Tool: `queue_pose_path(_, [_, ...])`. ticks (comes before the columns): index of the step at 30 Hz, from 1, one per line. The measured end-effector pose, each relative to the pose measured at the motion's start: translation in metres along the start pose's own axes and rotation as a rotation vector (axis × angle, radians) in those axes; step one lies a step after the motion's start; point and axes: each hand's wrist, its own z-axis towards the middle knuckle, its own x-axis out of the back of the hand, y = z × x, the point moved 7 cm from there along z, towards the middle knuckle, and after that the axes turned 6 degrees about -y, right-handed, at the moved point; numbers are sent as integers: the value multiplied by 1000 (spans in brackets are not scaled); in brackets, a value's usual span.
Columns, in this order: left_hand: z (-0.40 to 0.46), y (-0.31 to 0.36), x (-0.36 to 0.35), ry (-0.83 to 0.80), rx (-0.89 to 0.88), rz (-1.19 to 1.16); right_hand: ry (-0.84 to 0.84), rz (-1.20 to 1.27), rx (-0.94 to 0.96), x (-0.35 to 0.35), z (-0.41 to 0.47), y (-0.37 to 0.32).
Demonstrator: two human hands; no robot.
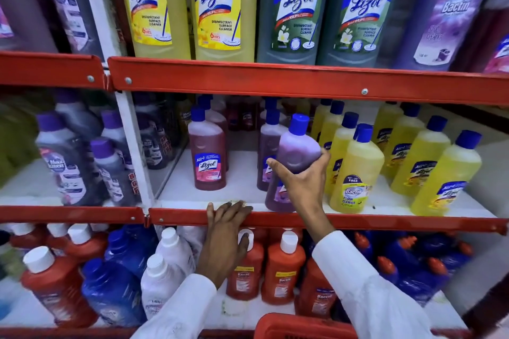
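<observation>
A purple cleaner bottle (296, 148) with a blue cap stands tilted at the front of the middle shelf. My right hand (301, 181) grips its body from the front, thumb on the left side, fingers wrapped around the right. My left hand (227, 231) rests on the red front edge of the middle shelf (385, 221), fingers curled over the lip onto a small yellowish cloth (239, 203). Both arms wear white sleeves.
A pink Lizol bottle (209, 157) stands left of the purple one, yellow bottles (356, 173) close on its right. Large Lizol bottles (220, 5) fill the top shelf. Red, blue and white bottles (283, 267) crowd the bottom shelf. A red basket (300, 326) sits below.
</observation>
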Motion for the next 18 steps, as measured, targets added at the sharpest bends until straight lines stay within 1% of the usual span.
queue_pose_path(5, [0,2,3,1,5,-23,-20,-25,-25,-16,9,10])
queue_pose_path(9, [0,2,3,-5,12,-16,-80,-69,-53,-26,9,22])
queue_pose_path(15, [1,3,4,12,22,-22,-92,-77,-52,-25,6,29])
queue_pose_path(18, [-1,6,6,-3,34,10,-105,-77,-46,-24,4,29])
